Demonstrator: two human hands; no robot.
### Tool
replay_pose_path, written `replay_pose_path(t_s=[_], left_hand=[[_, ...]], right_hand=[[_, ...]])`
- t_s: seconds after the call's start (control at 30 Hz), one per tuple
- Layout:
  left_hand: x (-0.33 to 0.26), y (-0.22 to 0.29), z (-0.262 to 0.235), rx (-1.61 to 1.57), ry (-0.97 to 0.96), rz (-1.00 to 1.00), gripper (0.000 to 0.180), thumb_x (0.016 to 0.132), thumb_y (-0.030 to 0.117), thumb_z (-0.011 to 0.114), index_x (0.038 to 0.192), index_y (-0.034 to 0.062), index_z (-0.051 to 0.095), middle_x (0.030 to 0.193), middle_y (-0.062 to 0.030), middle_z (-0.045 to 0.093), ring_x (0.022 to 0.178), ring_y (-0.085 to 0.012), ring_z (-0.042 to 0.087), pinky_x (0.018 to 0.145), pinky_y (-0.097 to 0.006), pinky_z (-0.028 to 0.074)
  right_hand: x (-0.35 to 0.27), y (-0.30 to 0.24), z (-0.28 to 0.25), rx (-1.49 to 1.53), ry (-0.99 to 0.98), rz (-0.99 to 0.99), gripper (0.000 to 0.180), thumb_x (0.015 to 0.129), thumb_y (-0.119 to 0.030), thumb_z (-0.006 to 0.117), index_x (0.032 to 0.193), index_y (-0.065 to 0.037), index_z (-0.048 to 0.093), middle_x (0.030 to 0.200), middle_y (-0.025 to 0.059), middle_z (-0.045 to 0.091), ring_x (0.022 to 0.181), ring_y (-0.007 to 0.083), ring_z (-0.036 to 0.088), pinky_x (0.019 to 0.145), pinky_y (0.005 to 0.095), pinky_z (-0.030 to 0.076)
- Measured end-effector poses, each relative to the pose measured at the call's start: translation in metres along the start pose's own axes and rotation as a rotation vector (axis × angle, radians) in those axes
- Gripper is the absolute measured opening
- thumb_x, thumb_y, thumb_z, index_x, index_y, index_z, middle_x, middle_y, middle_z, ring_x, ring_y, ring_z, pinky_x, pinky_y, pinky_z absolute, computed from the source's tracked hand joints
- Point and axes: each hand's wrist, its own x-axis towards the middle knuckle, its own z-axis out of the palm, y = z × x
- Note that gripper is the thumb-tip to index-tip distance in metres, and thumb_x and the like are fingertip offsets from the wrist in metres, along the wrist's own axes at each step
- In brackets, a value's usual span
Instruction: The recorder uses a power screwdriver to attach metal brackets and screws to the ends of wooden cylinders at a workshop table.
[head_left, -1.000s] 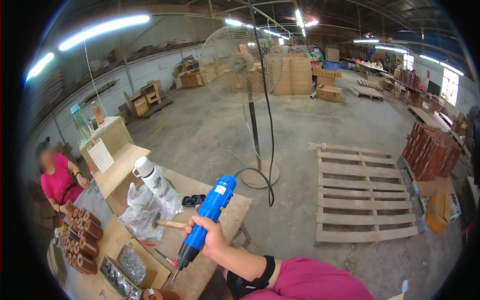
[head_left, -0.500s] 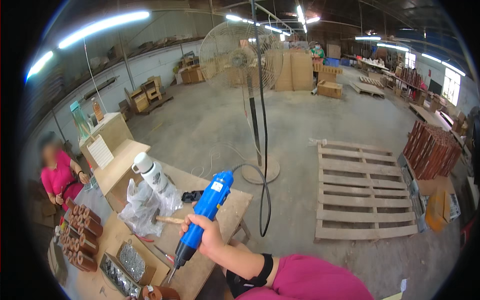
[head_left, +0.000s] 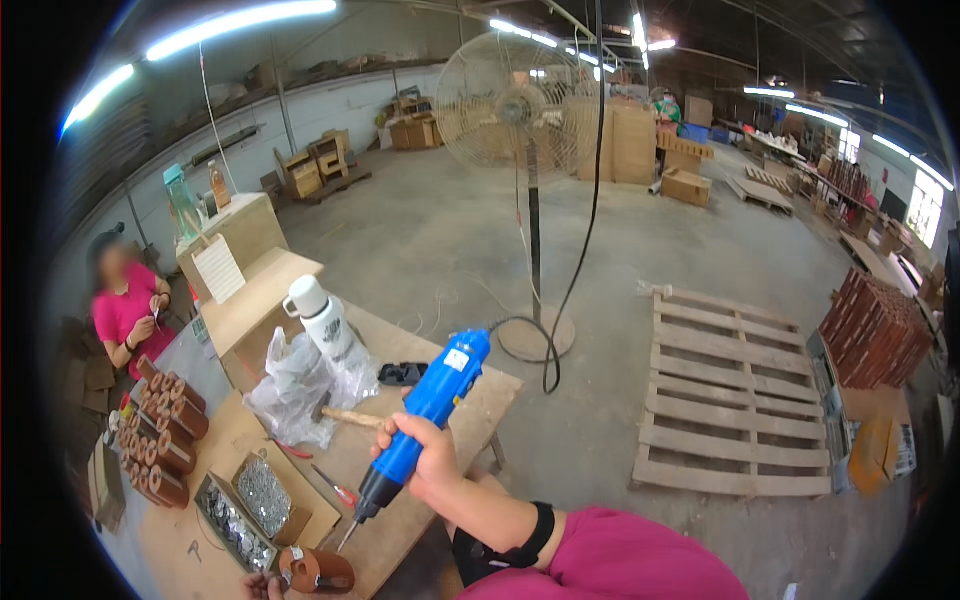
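Observation:
My right hand (head_left: 425, 455) is wrapped round a blue electric screwdriver (head_left: 432, 392) with a black nose. The tool is tilted, its thin bit pointing down at a brown wooden cylinder (head_left: 325, 572) at the bench's near edge. A small bright metal piece shows on the cylinder's end. Beside that end, the fingertips of my left hand (head_left: 262, 586) are curled at the picture's lower edge. What they pinch, if anything, I cannot make out. Close by are a box of screws (head_left: 266, 498) and a box of flat metal pieces (head_left: 232, 525).
Stacked brown cylinders (head_left: 165, 435) lie at the left, near a seated co-worker in pink (head_left: 130, 310). A plastic bag (head_left: 292, 390), white flask (head_left: 320, 318), hammer (head_left: 350, 416) and red-handled screwdriver (head_left: 345, 495) lie on the bench (head_left: 480, 385). Beyond are a fan (head_left: 515, 110), hanging cable (head_left: 598, 150) and pallet (head_left: 735, 395).
My view has shifted, so the scene sits further right. More of the brown cylinder and my left fingertips now show at the lower edge. My right hand still grips the electric screwdriver.

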Motion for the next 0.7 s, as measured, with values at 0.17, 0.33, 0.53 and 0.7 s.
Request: replay_pose_path(t_s=[0.17, 0.33, 0.53, 0.7], left_hand=[[-0.008, -0.002, -0.007, 0.064, -0.003, 0.035, 0.014, 0.078, 0.0, 0.058, 0.091, -0.0009, 0.054, 0.082, -0.008, 0.055, 0.073, -0.0146, 0.054, 0.064, -0.025, 0.049], [-0.009, -0.006, -0.008, 0.14, 0.006, 0.129, 0.008, 0.079, -0.002, 0.057, 0.087, -0.0011, 0.055, 0.082, -0.0074, 0.055, 0.073, -0.0147, 0.052, 0.065, -0.026, 0.049], [-0.014, 0.001, 0.002, 0.186, 0.03, 0.175, 0.007, 0.077, -0.003, 0.059, 0.084, -0.0027, 0.057, 0.083, -0.0079, 0.057, 0.075, -0.0148, 0.053, 0.069, -0.026, 0.049], [-0.03, -0.005, -0.011, 0.1, 0.072, 0.095, 0.014, 0.073, -0.003, 0.063, 0.085, -0.0018, 0.057, 0.091, -0.0126, 0.058, 0.082, -0.02, 0.056, 0.072, -0.03, 0.049]], right_hand=[[0.0, 0.014, -0.001, -0.058, 0.005, 0.036, 0.041, 0.074, -0.008, 0.056, 0.11, -0.013, 0.037, 0.074, 0.0082, 0.049, 0.064, 0.0206, 0.053, 0.06, 0.0401, 0.046], [0.005, 0.022, -0.003, -0.041, -0.023, 0.052, 0.036, 0.074, -0.009, 0.057, 0.105, -0.01, 0.039, 0.073, 0.008, 0.05, 0.063, 0.02, 0.053, 0.058, 0.0386, 0.047], [0.001, 0.021, 0.003, -0.048, -0.02, 0.086, 0.029, 0.074, -0.009, 0.056, 0.099, -0.007, 0.041, 0.072, 0.0083, 0.05, 0.063, 0.0207, 0.053, 0.059, 0.0384, 0.046], [-0.005, 0.03, 0.011, -0.063, 0.02, 0.11, 0.017, 0.074, -0.011, 0.055, 0.087, -0.004, 0.047, 0.069, 0.0088, 0.05, 0.061, 0.0208, 0.052, 0.06, 0.0383, 0.046]])
